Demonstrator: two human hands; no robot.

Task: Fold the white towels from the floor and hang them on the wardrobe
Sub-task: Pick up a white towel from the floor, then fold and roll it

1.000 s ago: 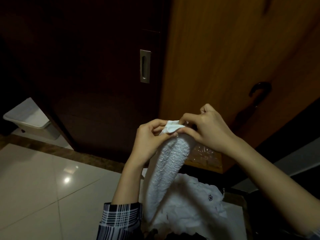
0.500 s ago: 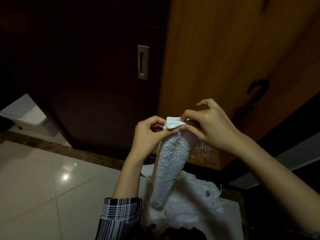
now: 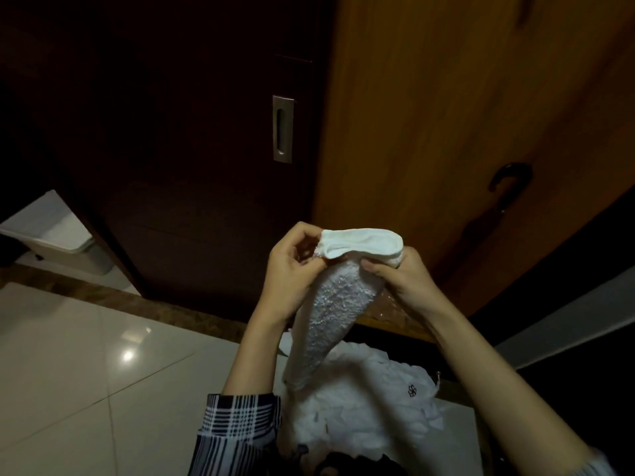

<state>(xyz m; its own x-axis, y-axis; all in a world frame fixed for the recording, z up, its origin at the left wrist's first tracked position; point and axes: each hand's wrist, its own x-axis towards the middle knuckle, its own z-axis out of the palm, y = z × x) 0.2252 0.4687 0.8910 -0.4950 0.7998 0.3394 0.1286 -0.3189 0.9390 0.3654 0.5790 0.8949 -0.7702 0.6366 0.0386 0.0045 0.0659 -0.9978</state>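
From the head view, both hands hold one white towel up in front of the wardrobe. The left hand pinches the towel's top left corner between curled fingers and thumb; the right hand grips the top right end, thumb in front and fingers curled behind it. The smooth hem spans between the two hands, and the textured body hangs down, narrowing to a point. Beneath it lies a heap of white towels, one bearing a small dark emblem; what it rests on is unclear. A pale bin stands at the left beside the dark sliding door. Glossy floor tiles lie open to the left.
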